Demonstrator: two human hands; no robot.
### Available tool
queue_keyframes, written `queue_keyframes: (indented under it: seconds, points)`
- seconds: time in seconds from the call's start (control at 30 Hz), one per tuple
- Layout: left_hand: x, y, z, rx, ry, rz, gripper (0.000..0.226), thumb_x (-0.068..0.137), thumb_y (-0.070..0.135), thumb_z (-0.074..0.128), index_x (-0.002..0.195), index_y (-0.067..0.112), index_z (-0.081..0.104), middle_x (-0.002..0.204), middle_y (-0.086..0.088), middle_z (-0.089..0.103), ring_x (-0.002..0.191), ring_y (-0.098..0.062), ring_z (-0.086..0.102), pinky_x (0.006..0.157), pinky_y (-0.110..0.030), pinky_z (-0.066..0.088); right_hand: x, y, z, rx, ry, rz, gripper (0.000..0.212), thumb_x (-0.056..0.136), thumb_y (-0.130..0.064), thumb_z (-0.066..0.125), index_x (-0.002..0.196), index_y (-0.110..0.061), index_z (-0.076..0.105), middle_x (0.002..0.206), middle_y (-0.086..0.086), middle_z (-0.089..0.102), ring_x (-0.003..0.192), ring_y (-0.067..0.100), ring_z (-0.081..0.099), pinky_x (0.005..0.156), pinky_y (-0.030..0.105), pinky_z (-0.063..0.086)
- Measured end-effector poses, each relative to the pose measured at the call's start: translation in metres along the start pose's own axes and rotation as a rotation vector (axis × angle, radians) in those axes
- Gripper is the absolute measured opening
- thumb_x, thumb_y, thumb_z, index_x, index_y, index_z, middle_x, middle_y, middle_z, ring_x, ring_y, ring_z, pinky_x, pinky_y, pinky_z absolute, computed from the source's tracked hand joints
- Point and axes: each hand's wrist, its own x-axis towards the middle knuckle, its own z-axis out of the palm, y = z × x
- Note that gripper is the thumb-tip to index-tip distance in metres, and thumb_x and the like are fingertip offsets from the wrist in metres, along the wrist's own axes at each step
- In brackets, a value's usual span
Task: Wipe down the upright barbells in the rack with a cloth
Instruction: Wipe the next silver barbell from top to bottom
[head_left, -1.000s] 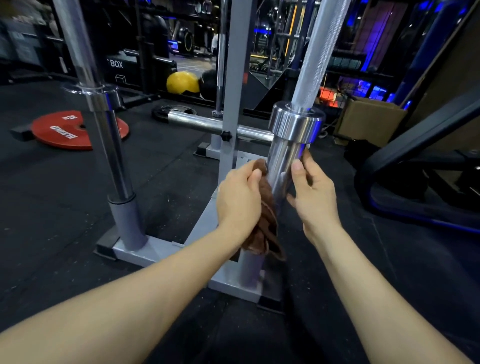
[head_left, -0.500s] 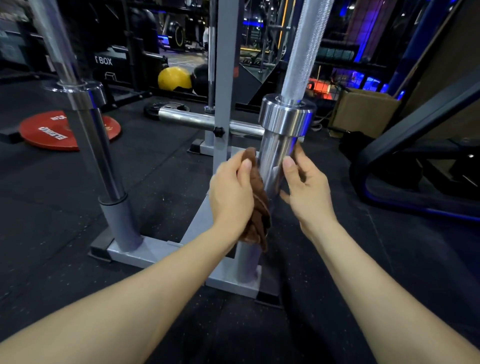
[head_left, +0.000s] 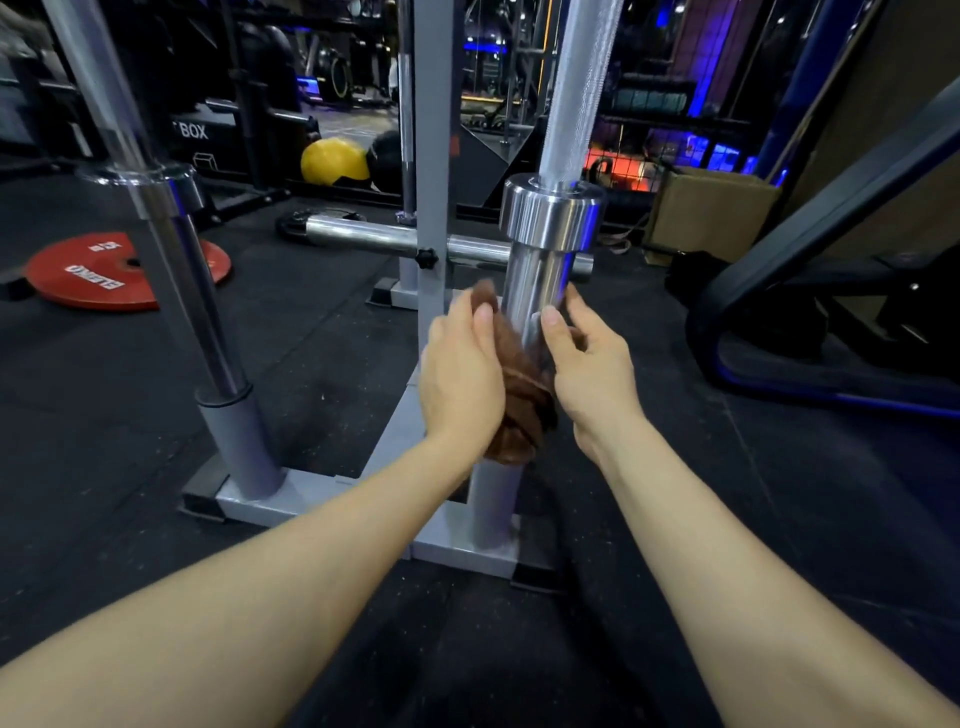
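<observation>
While both hands (head_left: 460, 374) (head_left: 592, 371) clasp it, cloth (head_left: 522, 410) wraps the barbell sleeve (head_left: 535, 291).

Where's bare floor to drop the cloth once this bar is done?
Bare black floor lies between the red plate and the rack base, and right of the base. Crowded around the right barbell sleeve, where both hands hold the cloth.
</observation>
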Motion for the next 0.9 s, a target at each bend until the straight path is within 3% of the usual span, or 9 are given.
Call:
queue_keyframes:
  seconds: [0.07,0.2,0.3,0.4,0.47,0.57,0.67,0.8,0.9]
  points:
    - [-0.014,-0.022,0.012,0.102,-0.091,-0.069,0.036,0.103,0.032,0.024,0.127,0.018,0.046,0.109,-0.010,0.051,0.098,-0.028,0.052,0.078,-0.035,0.037,0.001,0.000,-0.002,0.010,-0.013,0.023,0.048,0.097,-0.035,0.051,0.143,-0.033,0.038,0.111,0.010,0.063,0.094,0.008,0.057,0.099,0.043,0.048]
    - [-0.017,-0.049,0.015,0.186,-0.253,-0.097,0.035,0.103,0.029,0.026,0.126,0.018,0.050,0.116,-0.014,0.055,0.105,-0.033,0.053,0.087,-0.041,0.043,0.001,0.002,-0.005,-0.005,-0.045,0.020,0.048,0.097,-0.033,0.051,0.143,-0.035,0.038,0.102,-0.006,0.063,0.098,0.007,0.059,0.099,0.039,0.049]
    - [0.001,-0.031,0.002,0.109,-0.165,-0.003,0.033,0.102,0.026,0.032,0.125,0.019,0.054,0.115,-0.009,0.058,0.097,-0.022,0.052,0.079,-0.026,0.034,0.005,0.003,-0.007,-0.010,-0.060,0.007,0.046,0.097,-0.032,0.052,0.141,-0.036,0.042,0.112,-0.005,0.064,0.107,0.010,0.059,0.101,0.042,0.047]
    - [0.006,-0.007,0.002,0.027,0.019,0.060,0.032,0.103,0.026,0.031,0.125,0.019,0.053,0.104,-0.001,0.051,0.083,-0.010,0.042,0.068,-0.018,0.024,0.008,0.005,-0.009,-0.004,-0.069,-0.022,0.042,0.097,-0.032,0.052,0.138,-0.038,0.046,0.099,-0.009,0.067,0.102,0.011,0.062,0.099,0.044,0.048]
    - [-0.006,-0.011,0.010,0.050,0.010,-0.012,0.031,0.103,0.027,0.028,0.124,0.019,0.050,0.101,-0.002,0.046,0.078,-0.013,0.043,0.067,-0.022,0.025,0.008,0.005,-0.010,-0.011,-0.070,-0.026,0.043,0.097,-0.032,0.052,0.138,-0.039,0.045,0.095,-0.012,0.066,0.099,0.009,0.062,0.099,0.044,0.048]
    - [-0.023,-0.040,0.021,0.220,-0.144,-0.099,0.031,0.103,0.030,0.024,0.119,0.016,0.046,0.099,-0.006,0.044,0.087,-0.031,0.053,0.070,-0.033,0.035,0.008,0.005,-0.011,-0.012,-0.070,-0.022,0.043,0.097,-0.030,0.053,0.138,-0.037,0.045,0.091,-0.016,0.063,0.095,0.006,0.060,0.098,0.043,0.049]
    - [-0.018,-0.044,0.015,0.172,-0.200,-0.093,0.031,0.103,0.027,0.027,0.120,0.015,0.050,0.104,-0.011,0.049,0.096,-0.031,0.051,0.076,-0.033,0.037,0.009,0.004,-0.012,-0.016,-0.075,-0.018,0.044,0.097,-0.029,0.052,0.139,-0.036,0.044,0.092,-0.016,0.062,0.095,0.006,0.060,0.097,0.043,0.050]
    - [-0.006,-0.012,0.003,0.028,-0.047,-0.010,0.030,0.103,0.026,0.030,0.124,0.018,0.051,0.108,-0.005,0.045,0.086,-0.018,0.047,0.074,-0.025,0.031,0.011,0.007,-0.012,-0.014,-0.079,-0.020,0.043,0.096,-0.030,0.054,0.138,-0.036,0.046,0.095,-0.014,0.065,0.097,0.010,0.062,0.096,0.045,0.050]
    - [-0.009,0.000,0.008,0.033,0.038,0.039,0.028,0.102,0.028,0.029,0.122,0.018,0.046,0.102,-0.002,0.038,0.082,-0.025,0.050,0.070,-0.031,0.036,0.014,0.012,-0.011,-0.024,-0.066,-0.029,0.042,0.095,-0.033,0.055,0.136,-0.038,0.049,0.096,-0.014,0.067,0.097,0.009,0.063,0.095,0.045,0.051]
